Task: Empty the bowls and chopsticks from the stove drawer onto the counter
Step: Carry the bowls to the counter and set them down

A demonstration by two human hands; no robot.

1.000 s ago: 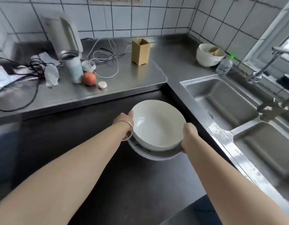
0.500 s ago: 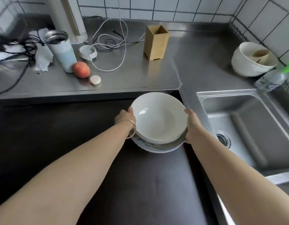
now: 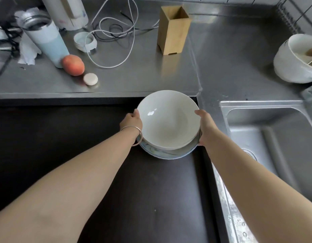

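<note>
The left hand (image 3: 131, 122) grips the left rim of a stack of dishes, thumb over the edge of the top bowl (image 3: 168, 120), the other fingers hidden beneath. The right hand (image 3: 205, 127) holds the opposite rim the same way, thumb on the bowl's edge and fingers curled under the stack, out of sight. A thin bangle (image 3: 134, 133) circles the left wrist.

The bowl is white and wide, and sits nested in a larger dish (image 3: 169, 154) with a bluish rim that shows beneath its near side. The stack is held above the dark stove top (image 3: 143, 190), its far edge just overlapping the front lip of the steel worktop (image 3: 134, 81). Whether it touches the worktop cannot be told.

On the worktop beyond, a wooden holder (image 3: 173, 29) stands upright, open at the top. To its left a white cable (image 3: 114, 41) loops across the steel near a small round lid (image 3: 85, 41). Nearer the front lie a peach (image 3: 73, 64) and, just beside it, a small white disc (image 3: 90, 79). The peach touches a pale blue tumbler (image 3: 46, 41) with a metal mouth. Crumpled paper (image 3: 28, 51) and black cords (image 3: 4, 37) lie at the far left.

At the right edge another white bowl (image 3: 292, 67) stands on the worktop with a wooden utensil inside. The sink (image 3: 274, 137) lies to the right of the stove top.
</note>
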